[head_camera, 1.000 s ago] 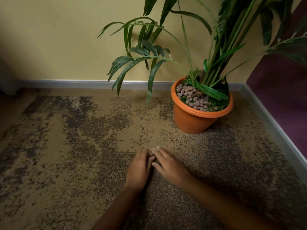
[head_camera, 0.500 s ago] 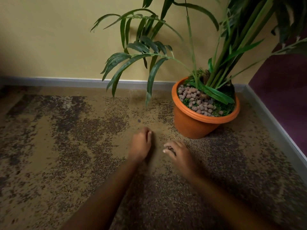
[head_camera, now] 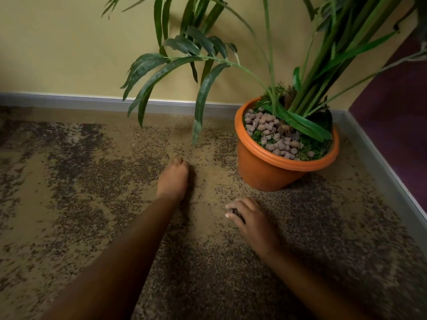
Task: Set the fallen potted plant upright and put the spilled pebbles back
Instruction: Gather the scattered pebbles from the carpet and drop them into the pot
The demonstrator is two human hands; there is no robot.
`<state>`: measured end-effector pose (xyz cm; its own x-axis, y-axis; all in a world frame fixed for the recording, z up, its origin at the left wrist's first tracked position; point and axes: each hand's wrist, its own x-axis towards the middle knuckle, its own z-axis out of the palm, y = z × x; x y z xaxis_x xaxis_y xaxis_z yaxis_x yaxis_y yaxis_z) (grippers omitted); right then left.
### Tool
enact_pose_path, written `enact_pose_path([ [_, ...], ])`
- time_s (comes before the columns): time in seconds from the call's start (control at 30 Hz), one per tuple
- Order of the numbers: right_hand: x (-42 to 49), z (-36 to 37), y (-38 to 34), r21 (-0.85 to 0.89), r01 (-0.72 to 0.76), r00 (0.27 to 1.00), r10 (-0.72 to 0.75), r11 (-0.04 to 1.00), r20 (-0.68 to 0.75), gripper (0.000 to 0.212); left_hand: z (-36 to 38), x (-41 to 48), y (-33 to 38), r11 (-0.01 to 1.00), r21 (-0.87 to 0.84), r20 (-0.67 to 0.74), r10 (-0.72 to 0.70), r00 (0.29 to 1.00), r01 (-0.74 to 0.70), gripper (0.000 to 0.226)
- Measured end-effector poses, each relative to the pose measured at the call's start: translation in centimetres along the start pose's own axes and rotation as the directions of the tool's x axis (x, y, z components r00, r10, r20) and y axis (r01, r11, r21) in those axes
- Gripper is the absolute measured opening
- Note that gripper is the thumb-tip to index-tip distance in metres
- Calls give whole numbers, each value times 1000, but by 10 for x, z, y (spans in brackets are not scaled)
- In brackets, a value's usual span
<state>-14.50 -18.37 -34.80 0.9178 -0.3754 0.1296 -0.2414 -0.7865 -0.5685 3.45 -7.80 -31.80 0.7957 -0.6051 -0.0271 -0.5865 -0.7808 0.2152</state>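
An orange pot [head_camera: 275, 174] stands upright in the corner, and a green palm-like plant [head_camera: 321, 72] rises from it. Brown pebbles [head_camera: 269, 131] lie on green moss inside its rim, on the left side. My left hand [head_camera: 173, 181] reaches forward on the carpet, left of the pot, with its fingers bunched together and tips down; anything under them is hidden. My right hand [head_camera: 253, 219] rests closer to me, in front of the pot, curled around small dark pebbles that show between thumb and fingers.
Mottled brown carpet [head_camera: 80, 181] covers the floor. A grey skirting board [head_camera: 69, 98] runs under the yellow wall, and another [head_camera: 383, 165] under the purple wall at right. Long leaves [head_camera: 203, 93] hang low over the carpet beyond my left hand.
My hands, side by side a second ago, have parted. The left one has reached forward towards the hanging leaves, the right stays curled, and the view has drawn closer to the pot.
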Motion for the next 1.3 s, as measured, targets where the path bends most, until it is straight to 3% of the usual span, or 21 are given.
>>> enact_pose_path([
  [0.17, -4, -2, 0, 13, 0, 999, 0, 1000, 34, 17, -8, -1, 2, 994, -75, 30, -82, 996, 84, 21],
  [0.23, -7, -8, 0, 49, -17, 999, 16, 999, 30, 18, -8, -7, 6, 968, -207, 44, -133, 990, 139, 23],
  [0.3, -10, -14, 1, 65, -29, 1000, 29, 997, 3, 19, -5, -19, 15, 875, -434, 73, -206, 976, 217, 24],
  [0.37, -15, -19, 1, 64, -43, 999, 45, 997, -27, 20, 2, -35, 30, 699, -652, 141, -269, 953, 294, 23],
  [0.47, -19, -25, -2, 63, -67, 995, 71, 996, -65, 22, 10, -55, 54, 206, -881, 361, -288, 887, 425, 15],
  [0.53, -19, -29, -6, 54, -71, 993, 76, 996, -94, 23, 11, -64, 70, -113, -848, 530, -206, 822, 519, 15],
  [0.57, -19, -31, -9, 45, -67, 991, 71, 997, -109, 23, 10, -66, 76, -217, -797, 598, -152, 787, 564, 16],
  [0.67, -18, -38, -15, 44, -44, 991, 49, 998, -127, 24, 5, -73, 93, -387, -667, 698, -22, 716, 637, 31],
  [0.83, -22, -50, -19, 34, 10, 997, -8, 999, -79, 32, -9, -77, 110, -459, -623, 714, -3, 700, 633, 43],
  [1.0, -27, -60, -10, -24, -3, 993, 0, 1000, -122, 35, -29, -72, 113, -477, -639, 712, -71, 698, 603, 35],
  [1.1, -29, -61, 5, -63, -61, 994, 55, 996, -89, 38, -49, -59, 112, -497, -717, 637, -182, 749, 489, 34],
  [1.3, -47, -51, 44, -226, -235, 959, 264, 945, 106, 50, -114, -22, 127, -503, -845, 359, -279, 891, 183, 39],
])
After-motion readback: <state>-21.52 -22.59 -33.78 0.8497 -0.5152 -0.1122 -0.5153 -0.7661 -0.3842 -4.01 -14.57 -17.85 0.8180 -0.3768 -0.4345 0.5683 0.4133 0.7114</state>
